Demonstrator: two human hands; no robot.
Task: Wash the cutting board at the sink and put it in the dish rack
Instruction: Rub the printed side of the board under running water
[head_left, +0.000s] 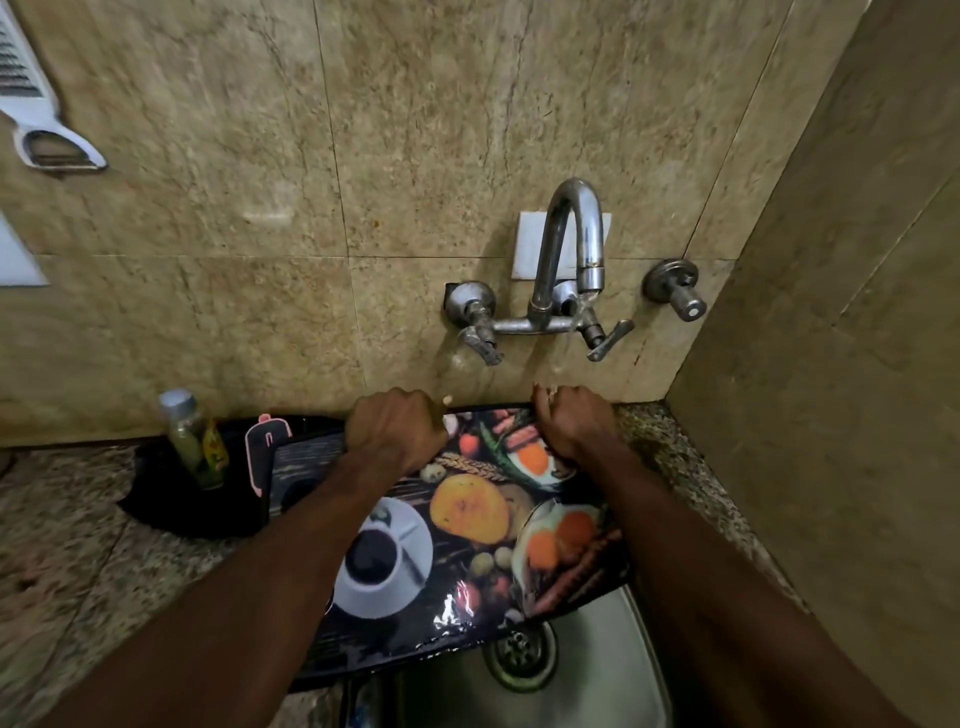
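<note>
The cutting board (470, 525) is dark with a printed picture of a coffee cup, fruit and eggs. It stands tilted over the steel sink (587, 670), wet along its lower edge. My left hand (397, 434) grips its far edge left of the middle. My right hand (574, 423) grips the same far edge near the right corner, directly under the tap's spout (571, 244). Whether water is running is unclear. No dish rack is in view.
A small bottle (195, 441) stands on a black mat (171, 499) on the left of the granite counter (57, 545). The sink's drain (519, 657) shows below the board. Tap handles (608, 338) stick out from the tiled wall. A side wall closes the right.
</note>
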